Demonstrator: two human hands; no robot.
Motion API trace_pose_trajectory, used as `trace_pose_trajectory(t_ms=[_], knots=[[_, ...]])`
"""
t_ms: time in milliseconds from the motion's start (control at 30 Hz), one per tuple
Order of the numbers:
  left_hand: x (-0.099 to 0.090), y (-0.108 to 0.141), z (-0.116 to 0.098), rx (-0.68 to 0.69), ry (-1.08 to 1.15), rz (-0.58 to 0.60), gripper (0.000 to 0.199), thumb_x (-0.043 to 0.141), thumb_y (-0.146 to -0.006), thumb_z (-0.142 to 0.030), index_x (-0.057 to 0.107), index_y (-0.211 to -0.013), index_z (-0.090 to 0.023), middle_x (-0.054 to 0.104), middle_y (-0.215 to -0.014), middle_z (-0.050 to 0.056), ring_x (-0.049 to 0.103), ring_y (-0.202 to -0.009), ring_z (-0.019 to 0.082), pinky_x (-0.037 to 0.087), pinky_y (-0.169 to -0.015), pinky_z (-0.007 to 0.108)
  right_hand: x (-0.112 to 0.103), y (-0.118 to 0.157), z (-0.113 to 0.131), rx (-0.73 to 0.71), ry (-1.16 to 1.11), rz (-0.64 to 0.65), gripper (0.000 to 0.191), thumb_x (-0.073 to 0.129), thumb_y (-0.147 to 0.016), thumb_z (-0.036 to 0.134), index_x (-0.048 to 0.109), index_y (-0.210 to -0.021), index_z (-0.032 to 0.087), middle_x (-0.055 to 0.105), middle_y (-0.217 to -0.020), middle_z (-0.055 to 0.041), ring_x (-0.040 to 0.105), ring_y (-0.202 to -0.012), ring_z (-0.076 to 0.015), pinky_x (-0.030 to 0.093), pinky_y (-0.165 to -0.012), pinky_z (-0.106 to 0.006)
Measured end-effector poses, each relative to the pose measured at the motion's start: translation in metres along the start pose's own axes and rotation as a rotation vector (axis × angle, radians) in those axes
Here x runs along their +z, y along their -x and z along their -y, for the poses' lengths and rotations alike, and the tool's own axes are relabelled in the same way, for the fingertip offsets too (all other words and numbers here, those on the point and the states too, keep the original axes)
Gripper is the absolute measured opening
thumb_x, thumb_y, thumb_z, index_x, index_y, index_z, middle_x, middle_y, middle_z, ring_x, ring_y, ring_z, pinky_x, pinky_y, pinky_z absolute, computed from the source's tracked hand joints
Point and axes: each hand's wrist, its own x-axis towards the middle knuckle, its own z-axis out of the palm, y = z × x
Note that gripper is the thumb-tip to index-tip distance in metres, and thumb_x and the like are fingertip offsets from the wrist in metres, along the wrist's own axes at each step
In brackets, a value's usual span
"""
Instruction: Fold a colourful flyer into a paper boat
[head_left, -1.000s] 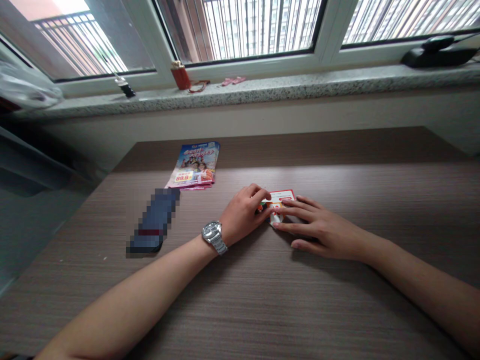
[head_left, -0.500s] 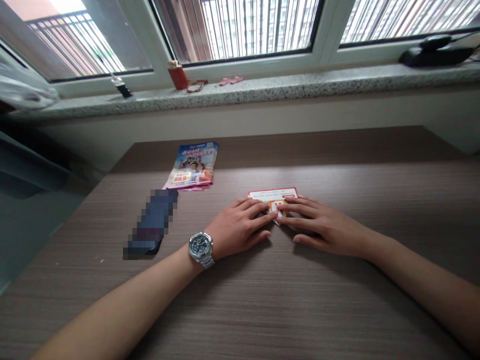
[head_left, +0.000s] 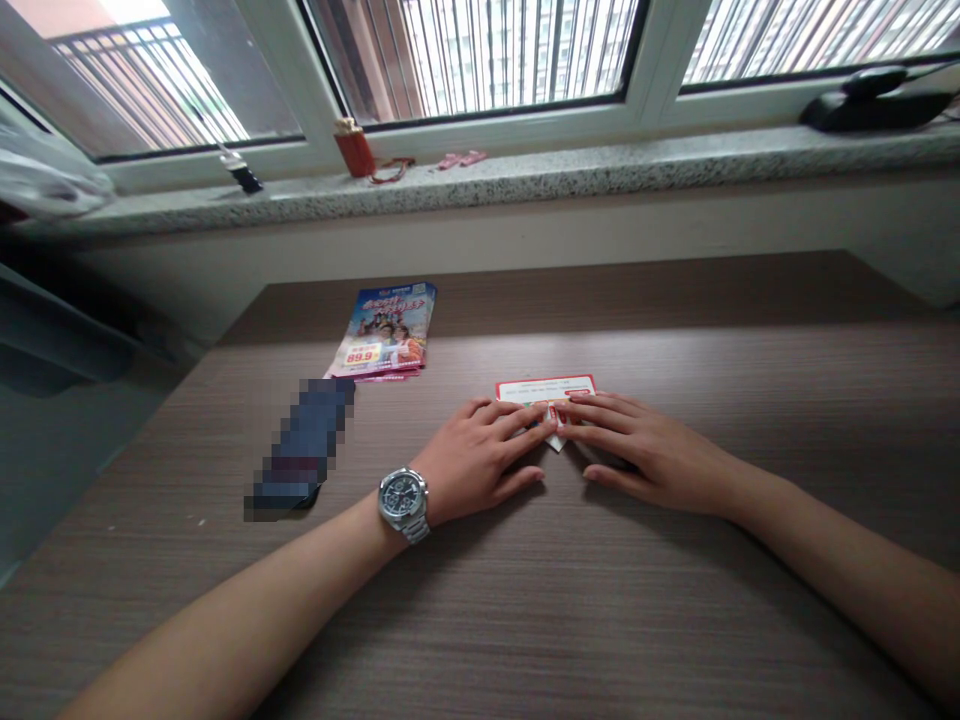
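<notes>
A folded paper flyer (head_left: 546, 387) with a red border and a white printed strip lies flat on the wooden table. Its near edge comes to a point towards me. My left hand (head_left: 484, 450), with a metal watch (head_left: 403, 494) on the wrist, rests palm down with its fingers stretched over the left part of the paper. From the other side, my right hand (head_left: 649, 450) lays its stretched fingers over the right part. The fingertips of both hands almost meet at the middle of the paper. Much of the paper is hidden under the fingers.
A stack of colourful flyers (head_left: 388, 330) lies at the back left of the table. Nearer is a blurred-out phone-shaped thing (head_left: 304, 445). On the stone windowsill (head_left: 570, 175) stand an orange-red lighter-like object (head_left: 354, 150) and a black device (head_left: 874, 100).
The fingertips have shifted slightly on the paper and come closer together at its middle. The paper's pointed near end shows a little more.
</notes>
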Motion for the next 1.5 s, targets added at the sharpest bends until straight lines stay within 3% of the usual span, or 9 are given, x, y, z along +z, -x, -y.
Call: trace_pose_trajectory(t_ms=[333,600,900,1067,1233,1500], knots=[[0.0009,0.0002,0.0000,0.020,0.040,0.008,0.056,0.044,-0.102,-0.050,0.038,-0.152,-0.025,0.045,-0.155,0.007,0.040,-0.143,0.024,0.029,-0.120,0.043,-0.0004,-0.0007,0.0003,0.010,0.001,0.019,0.052,0.057,-0.097,0.034,0.048,-0.148,0.024,0.050,-0.152,-0.0078,0.040,-0.144,-0.0281,0.037,-0.116,-0.053],[0.0011,-0.0002,-0.0011,0.008,0.054,0.021,0.059,0.044,-0.102,-0.050,0.033,-0.154,-0.026,0.043,-0.156,0.007,0.038,-0.145,0.025,0.029,-0.121,0.044,-0.0002,-0.0032,0.0006,0.052,-0.042,-0.025,0.046,0.054,-0.098,0.032,0.051,-0.144,0.028,0.055,-0.148,-0.0076,0.047,-0.139,-0.0268,0.040,-0.113,-0.053],[0.0016,0.0004,-0.0007,0.023,0.063,0.010,0.059,0.043,-0.102,-0.048,0.032,-0.155,-0.025,0.043,-0.155,0.009,0.039,-0.144,0.026,0.030,-0.120,0.045,0.0021,-0.0034,0.0013,0.111,0.009,0.004,0.054,0.050,-0.100,0.036,0.040,-0.152,0.028,0.051,-0.151,-0.0084,0.047,-0.139,-0.0275,0.040,-0.112,-0.053],[0.0010,0.0012,-0.0044,0.052,0.082,0.019,0.060,0.043,-0.101,-0.052,0.035,-0.153,-0.024,0.041,-0.157,0.008,0.038,-0.145,0.026,0.029,-0.121,0.045,0.0009,-0.0023,-0.0010,0.076,0.035,-0.006,0.045,0.050,-0.100,0.034,0.050,-0.145,0.027,0.058,-0.145,-0.0068,0.053,-0.131,-0.0278,0.042,-0.110,-0.051],[0.0006,0.0012,-0.0075,0.046,0.090,0.017,0.059,0.043,-0.101,-0.052,0.035,-0.153,-0.025,0.042,-0.156,0.009,0.038,-0.145,0.026,0.030,-0.120,0.045,0.0024,-0.0026,0.0016,0.107,0.089,-0.015,0.050,0.051,-0.099,0.037,0.049,-0.147,0.025,0.059,-0.141,-0.0119,0.057,-0.122,-0.0316,0.048,-0.100,-0.052],[0.0016,0.0015,-0.0086,0.031,0.078,0.012,0.059,0.042,-0.101,-0.052,0.036,-0.153,-0.024,0.041,-0.157,0.008,0.038,-0.145,0.026,0.030,-0.121,0.044,0.0053,-0.0030,0.0007,0.121,0.061,-0.033,0.051,0.050,-0.100,0.037,0.045,-0.150,0.027,0.053,-0.148,-0.0116,0.047,-0.134,-0.0325,0.043,-0.108,-0.055]])
